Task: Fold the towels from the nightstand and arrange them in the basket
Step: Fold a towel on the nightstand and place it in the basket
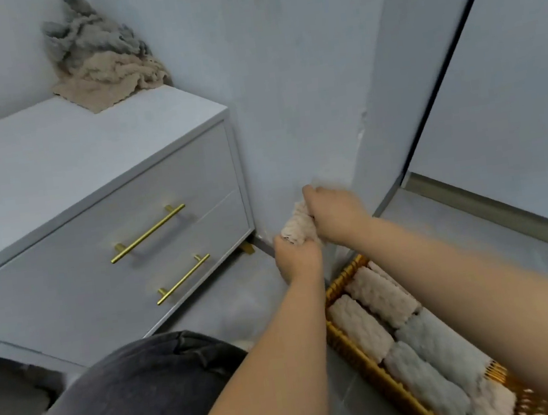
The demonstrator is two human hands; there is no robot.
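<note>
Both hands, the left hand (297,256) and the right hand (334,215), grip a rolled beige towel (297,227) above the wicker basket (353,342) (rolled towels already lie inside). Unfolded towels (98,56) sit heaped on the nightstand (62,154).

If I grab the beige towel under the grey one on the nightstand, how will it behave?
Probably floppy: the beige towel lies crumpled in soft folds. Its nubby pile suggests it is light and not slippery. Pulling it would likely drag along the grey towel heaped on top.
</note>
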